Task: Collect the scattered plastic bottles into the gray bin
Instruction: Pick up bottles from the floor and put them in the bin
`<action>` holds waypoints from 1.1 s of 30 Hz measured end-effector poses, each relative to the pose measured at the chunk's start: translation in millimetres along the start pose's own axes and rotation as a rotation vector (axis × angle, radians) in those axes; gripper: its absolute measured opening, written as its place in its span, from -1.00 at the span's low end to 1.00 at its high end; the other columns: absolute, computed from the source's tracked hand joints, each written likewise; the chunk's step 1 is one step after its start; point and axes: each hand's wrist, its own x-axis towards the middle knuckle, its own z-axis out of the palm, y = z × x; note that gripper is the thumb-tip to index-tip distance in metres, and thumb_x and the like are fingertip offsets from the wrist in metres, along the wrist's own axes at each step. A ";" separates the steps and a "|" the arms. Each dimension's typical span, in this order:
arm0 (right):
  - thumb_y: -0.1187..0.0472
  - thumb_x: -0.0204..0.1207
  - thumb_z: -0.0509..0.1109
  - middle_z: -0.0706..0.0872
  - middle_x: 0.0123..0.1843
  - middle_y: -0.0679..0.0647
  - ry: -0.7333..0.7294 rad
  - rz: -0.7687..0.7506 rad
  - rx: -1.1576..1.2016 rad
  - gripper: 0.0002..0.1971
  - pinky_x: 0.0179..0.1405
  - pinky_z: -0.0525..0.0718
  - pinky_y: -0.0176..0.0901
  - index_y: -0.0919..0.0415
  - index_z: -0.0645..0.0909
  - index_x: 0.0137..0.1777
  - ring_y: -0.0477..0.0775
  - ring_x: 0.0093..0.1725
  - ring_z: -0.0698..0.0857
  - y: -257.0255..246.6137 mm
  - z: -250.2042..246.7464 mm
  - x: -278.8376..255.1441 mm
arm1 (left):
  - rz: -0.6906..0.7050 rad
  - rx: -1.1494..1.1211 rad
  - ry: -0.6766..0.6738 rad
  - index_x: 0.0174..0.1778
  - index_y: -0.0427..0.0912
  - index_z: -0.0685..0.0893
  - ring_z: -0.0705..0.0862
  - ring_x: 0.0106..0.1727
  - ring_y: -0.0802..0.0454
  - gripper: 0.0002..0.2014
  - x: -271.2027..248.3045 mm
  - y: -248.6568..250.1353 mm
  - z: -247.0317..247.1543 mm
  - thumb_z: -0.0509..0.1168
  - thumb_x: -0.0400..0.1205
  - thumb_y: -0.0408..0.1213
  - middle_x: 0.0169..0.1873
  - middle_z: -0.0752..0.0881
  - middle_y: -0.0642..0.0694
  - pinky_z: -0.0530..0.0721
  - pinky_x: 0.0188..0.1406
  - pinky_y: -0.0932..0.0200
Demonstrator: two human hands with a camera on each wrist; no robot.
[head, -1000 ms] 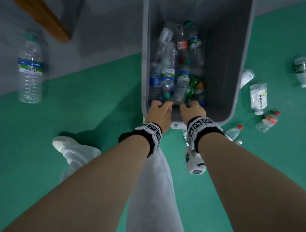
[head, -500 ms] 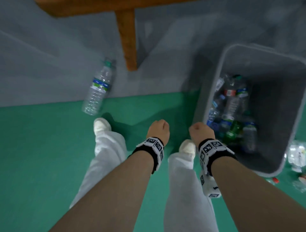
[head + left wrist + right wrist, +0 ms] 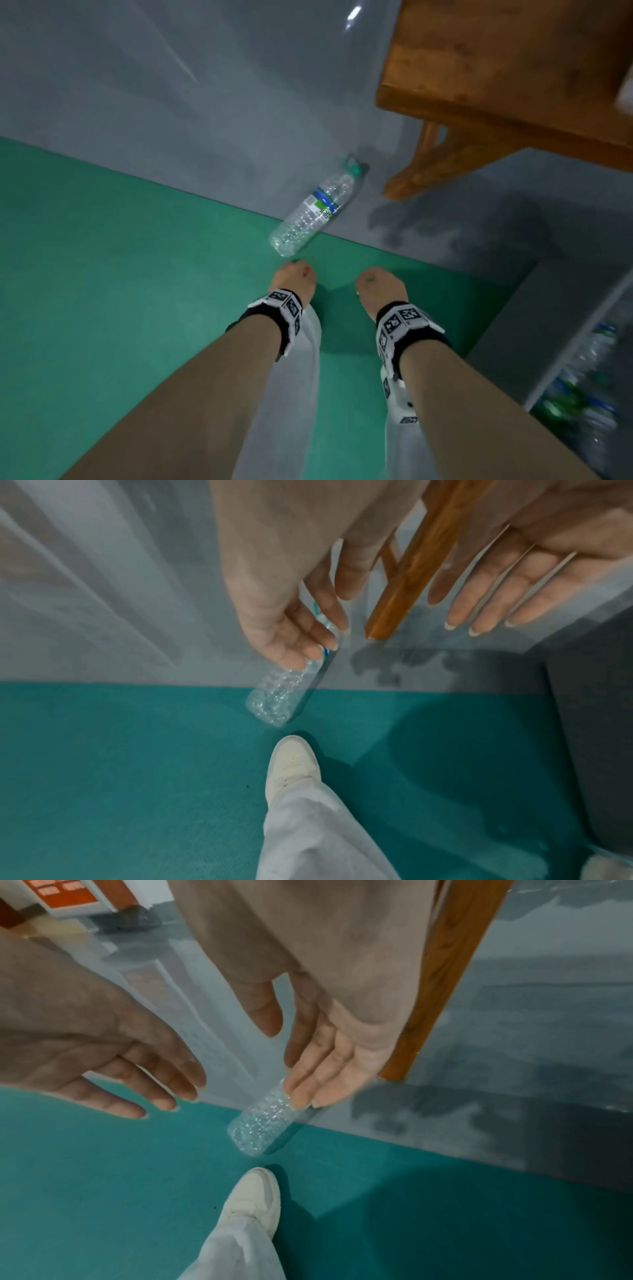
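A clear plastic bottle point(image 3: 313, 210) with a blue-green label and green cap lies on the floor, across the line where green meets grey. My left hand point(image 3: 293, 277) hovers just short of the bottle's base, fingers relaxed and holding nothing. My right hand point(image 3: 380, 284) hangs beside it, also empty. In the left wrist view the left fingers point(image 3: 308, 639) hang loosely above the bottle point(image 3: 274, 702). The right wrist view has the right fingers point(image 3: 318, 1085) straight over the bottle point(image 3: 257, 1126). The gray bin point(image 3: 513, 325) stands at the right edge with several bottles point(image 3: 582, 404) inside.
A wooden table point(image 3: 513, 68) stands at the upper right, its leg point(image 3: 421, 164) reaching the grey floor close to the bottle's cap. My white shoe point(image 3: 294, 761) and light trouser leg are on the green floor point(image 3: 102, 274) just behind the bottle.
My hands have left the bin's near rim and moved left toward the floor bottle. The view has swung left, so the bin has slid to the right edge.
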 end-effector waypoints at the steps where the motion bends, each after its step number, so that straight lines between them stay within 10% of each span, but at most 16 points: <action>1: 0.17 0.67 0.13 0.69 0.22 0.24 -0.021 -0.008 -0.026 -0.69 0.07 0.52 -0.17 0.33 0.59 0.20 0.23 0.20 0.64 -13.0 7.0 11.0 | -0.017 -0.004 -0.001 -0.06 -0.32 0.60 0.55 -0.14 -0.08 -0.72 12.1 -7.5 -5.3 0.02 0.72 -0.27 -0.13 0.60 -0.18 0.47 -0.17 0.16; 12: -0.03 0.65 0.18 0.68 0.30 0.16 -0.097 0.023 -0.014 -0.58 0.23 0.55 -0.08 0.23 0.53 0.36 0.20 0.25 0.66 -107.9 100.5 145.4 | -0.088 -0.189 -0.074 0.13 -0.33 0.64 0.64 0.05 -0.14 -0.67 138.0 -76.4 -29.5 0.03 0.72 -0.24 0.09 0.70 -0.25 0.58 0.01 0.08; 24: -0.36 0.42 0.35 -0.01 0.71 0.24 0.055 0.584 0.314 0.18 0.59 0.16 0.16 0.29 -0.32 0.67 0.31 0.66 0.11 -152.4 155.3 251.7 | -0.101 -0.400 -0.129 0.14 -0.32 0.64 0.64 0.01 -0.06 -0.68 222.2 -114.6 -28.3 0.05 0.74 -0.21 0.10 0.71 -0.24 0.55 -0.17 0.25; 30: -0.31 0.39 0.43 0.25 0.62 0.18 0.066 0.569 0.286 0.08 0.49 0.32 0.12 0.23 -0.09 0.66 0.26 0.55 0.34 -149.6 148.0 237.6 | -0.153 -0.505 -0.086 0.11 -0.31 0.65 0.57 -0.16 0.05 -0.70 222.6 -112.3 -37.6 0.07 0.72 -0.22 0.01 0.72 -0.18 0.53 -0.27 0.30; 33: -0.17 0.42 0.49 0.25 0.63 0.18 0.038 0.531 0.317 0.10 0.48 0.37 0.08 0.22 -0.20 0.68 0.25 0.55 0.36 -142.6 133.1 212.3 | -0.196 -0.549 -0.027 0.10 -0.29 0.67 0.65 -0.01 -0.10 -0.71 204.4 -97.1 -46.9 0.12 0.68 -0.22 0.06 0.73 -0.24 0.67 0.00 0.03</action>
